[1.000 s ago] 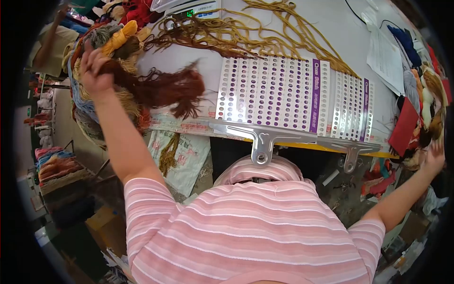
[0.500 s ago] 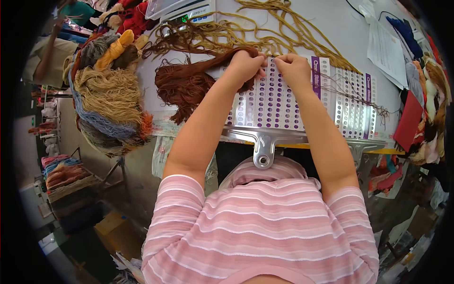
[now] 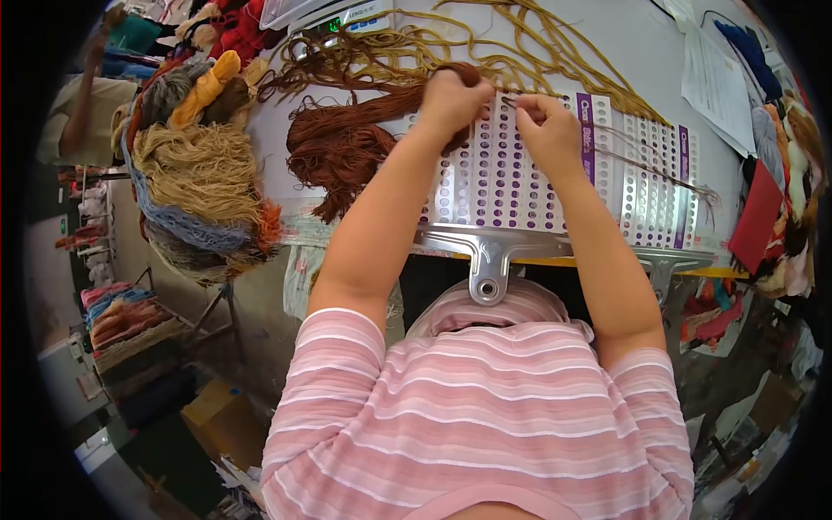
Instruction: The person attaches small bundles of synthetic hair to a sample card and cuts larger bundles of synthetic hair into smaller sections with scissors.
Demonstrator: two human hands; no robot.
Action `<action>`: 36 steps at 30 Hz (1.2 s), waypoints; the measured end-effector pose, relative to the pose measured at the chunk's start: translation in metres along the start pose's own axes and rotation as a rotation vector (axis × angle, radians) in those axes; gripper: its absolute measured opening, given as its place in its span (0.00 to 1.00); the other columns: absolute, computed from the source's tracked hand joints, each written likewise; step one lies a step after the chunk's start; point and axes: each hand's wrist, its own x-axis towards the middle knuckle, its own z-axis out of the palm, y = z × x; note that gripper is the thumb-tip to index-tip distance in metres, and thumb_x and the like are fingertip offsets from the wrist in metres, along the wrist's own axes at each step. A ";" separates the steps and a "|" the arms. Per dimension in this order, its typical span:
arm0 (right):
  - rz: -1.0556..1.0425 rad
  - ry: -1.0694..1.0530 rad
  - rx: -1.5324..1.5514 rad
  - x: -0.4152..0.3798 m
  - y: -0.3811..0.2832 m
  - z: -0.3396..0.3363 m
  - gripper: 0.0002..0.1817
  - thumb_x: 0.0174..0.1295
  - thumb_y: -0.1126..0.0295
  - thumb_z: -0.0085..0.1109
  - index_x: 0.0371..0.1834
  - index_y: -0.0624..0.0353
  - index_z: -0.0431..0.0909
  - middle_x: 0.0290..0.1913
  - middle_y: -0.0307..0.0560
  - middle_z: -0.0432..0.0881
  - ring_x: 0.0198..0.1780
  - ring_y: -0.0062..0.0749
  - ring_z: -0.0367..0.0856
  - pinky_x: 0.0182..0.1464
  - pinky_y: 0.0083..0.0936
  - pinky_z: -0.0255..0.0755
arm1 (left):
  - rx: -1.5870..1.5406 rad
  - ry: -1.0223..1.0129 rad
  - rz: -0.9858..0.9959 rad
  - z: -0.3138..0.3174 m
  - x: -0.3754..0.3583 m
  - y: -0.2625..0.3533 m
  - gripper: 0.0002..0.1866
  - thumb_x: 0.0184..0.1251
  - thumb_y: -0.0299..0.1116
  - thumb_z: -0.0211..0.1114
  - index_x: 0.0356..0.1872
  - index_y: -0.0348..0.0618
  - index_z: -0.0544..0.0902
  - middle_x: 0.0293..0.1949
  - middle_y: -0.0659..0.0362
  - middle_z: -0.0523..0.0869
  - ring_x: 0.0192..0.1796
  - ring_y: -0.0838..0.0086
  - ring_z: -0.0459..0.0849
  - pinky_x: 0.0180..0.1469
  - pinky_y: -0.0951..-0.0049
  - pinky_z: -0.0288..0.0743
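My left hand [image 3: 451,106] is closed round a strand bundle of reddish-brown embroidery thread [image 3: 338,143], whose loose skein spreads to the left on the table. Just to its right, my right hand [image 3: 548,130] is curled, thumb and forefinger together at a thin dark-brown strand end [image 3: 509,101]. Both hands hover at the upper edge of a white card with rows of punched holes [image 3: 494,178] and a purple printed strip [image 3: 586,130]. A wide metal clip [image 3: 488,251] grips the card's near edge.
Mustard-coloured cords [image 3: 555,43] lie across the back beside a digital scale [image 3: 347,22]. A second punched card [image 3: 646,182] with brown threads is at right. A large yarn heap [image 3: 195,165] stands left; papers [image 3: 719,95], a red card [image 3: 756,217] and more skeins lie right.
My right hand has shifted slightly right, away from the left, and its fingers have curled upward. My left hand stays at the brown thread. The whole view has tilted a little.
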 end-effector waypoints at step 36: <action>-0.165 0.006 -0.053 0.010 -0.005 -0.002 0.15 0.53 0.74 0.56 0.45 0.60 0.77 0.45 0.51 0.78 0.50 0.42 0.76 0.53 0.34 0.70 | -0.352 0.095 0.273 -0.140 -0.017 0.090 0.15 0.70 0.27 0.50 0.54 0.30 0.72 0.56 0.44 0.77 0.46 0.61 0.84 0.44 0.69 0.79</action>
